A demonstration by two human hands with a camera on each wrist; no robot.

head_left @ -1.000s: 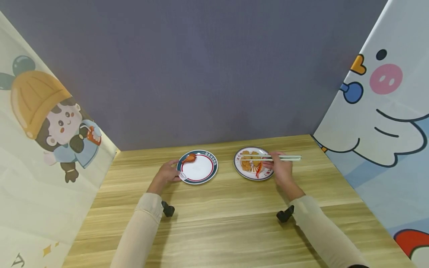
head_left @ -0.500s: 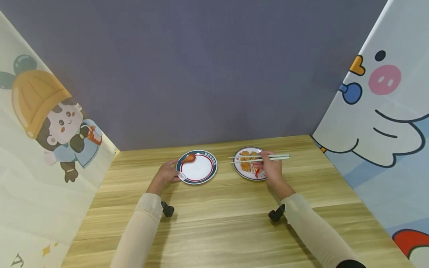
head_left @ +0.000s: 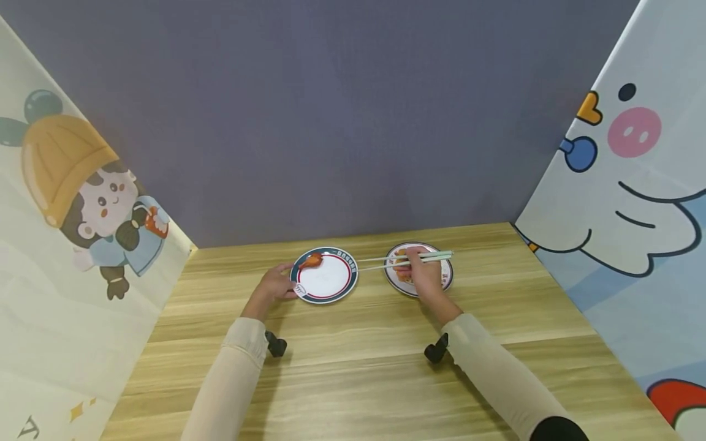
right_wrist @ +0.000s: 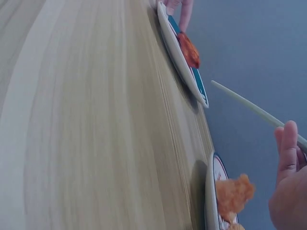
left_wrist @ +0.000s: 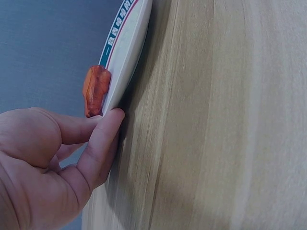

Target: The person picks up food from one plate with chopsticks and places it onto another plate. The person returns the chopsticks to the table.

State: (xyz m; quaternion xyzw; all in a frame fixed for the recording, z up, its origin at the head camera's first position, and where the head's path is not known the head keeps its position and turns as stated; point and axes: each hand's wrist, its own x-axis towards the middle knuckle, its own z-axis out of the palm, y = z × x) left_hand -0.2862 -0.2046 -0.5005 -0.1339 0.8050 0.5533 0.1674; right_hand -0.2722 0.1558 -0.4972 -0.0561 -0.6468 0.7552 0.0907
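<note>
My left hand (head_left: 277,284) pinches the near-left rim of a white plate (head_left: 325,282) with a teal band and red ring. On that plate lies a reddish-brown chicken drumstick (head_left: 312,261), close to my thumb in the left wrist view. My right hand (head_left: 426,274) grips a pair of pale chopsticks (head_left: 380,263) above a second plate (head_left: 447,277) with a dark-lined rim. Their tips point left and reach the first plate's right rim in the head view, with nothing between them. Golden fried chicken pieces (right_wrist: 233,196) sit on the second plate, partly hidden by my right hand.
Both plates stand on a wood-grain table (head_left: 353,373) near its back edge. Behind rises a grey-blue panel (head_left: 353,122). Printed cartoon walls flank the left and right sides. A black wrist mount (head_left: 437,349) hangs from each sleeve.
My right hand has moved left with the chopsticks, from the right side of the second plate to over it, and the tips now reach the first plate. My left hand stays on its rim.
</note>
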